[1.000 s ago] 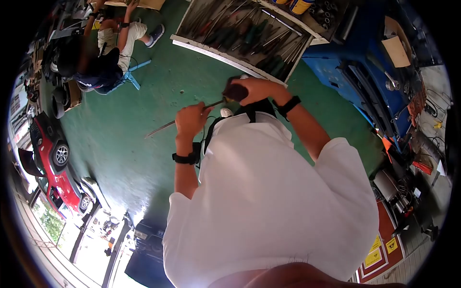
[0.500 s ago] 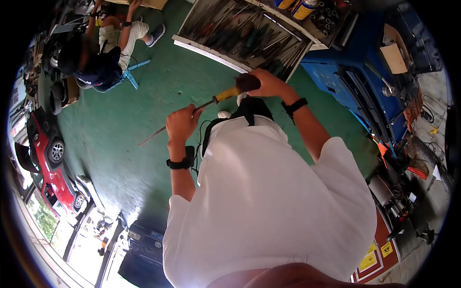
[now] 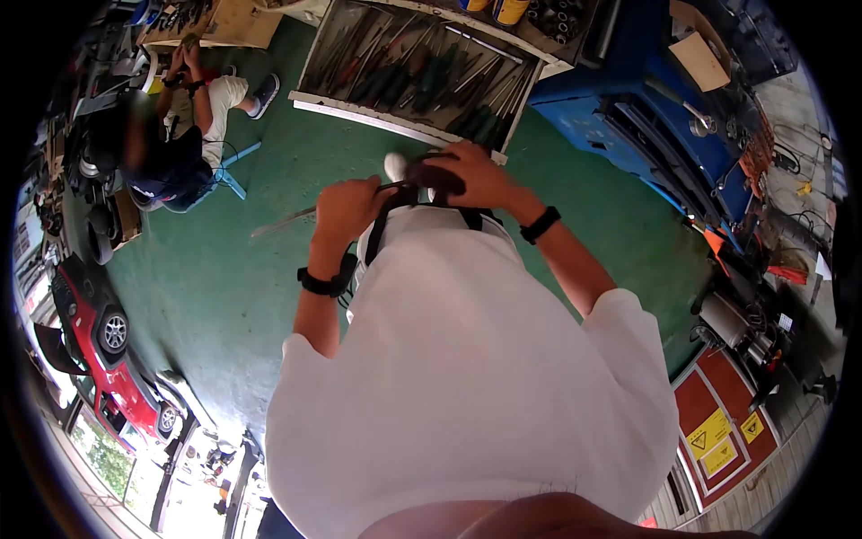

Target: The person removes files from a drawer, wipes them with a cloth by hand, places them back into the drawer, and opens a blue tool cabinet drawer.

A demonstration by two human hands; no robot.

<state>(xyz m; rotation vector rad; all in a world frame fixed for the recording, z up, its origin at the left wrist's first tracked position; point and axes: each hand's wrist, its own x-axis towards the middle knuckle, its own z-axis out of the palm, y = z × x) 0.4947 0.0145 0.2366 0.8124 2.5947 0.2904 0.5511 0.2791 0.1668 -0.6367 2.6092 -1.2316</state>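
Observation:
My left hand point(image 3: 346, 208) is wrapped round the metal shaft of a long screwdriver point(image 3: 292, 219), whose tip points out to the left over the green floor. A dark brown cloth point(image 3: 437, 178) is in my right hand point(image 3: 480, 175), pressed round the handle end of the screwdriver. The cloth and fingers hide the yellow handle. Beyond my hands stands an open drawer point(image 3: 395, 122) filled with several screwdrivers, some with green handles.
A person point(image 3: 171, 162) sits on a blue stool at the upper left, near a cardboard box point(image 3: 242, 25). A blue tool cabinet point(image 3: 584, 112) stands at the upper right. A red car point(image 3: 112, 359) is at the far left.
The cloth slid outward along the handle, baring the yellow, then came back over it. The view has shifted, so the drawer and cabinet lie further left. The seated person's hands have come together.

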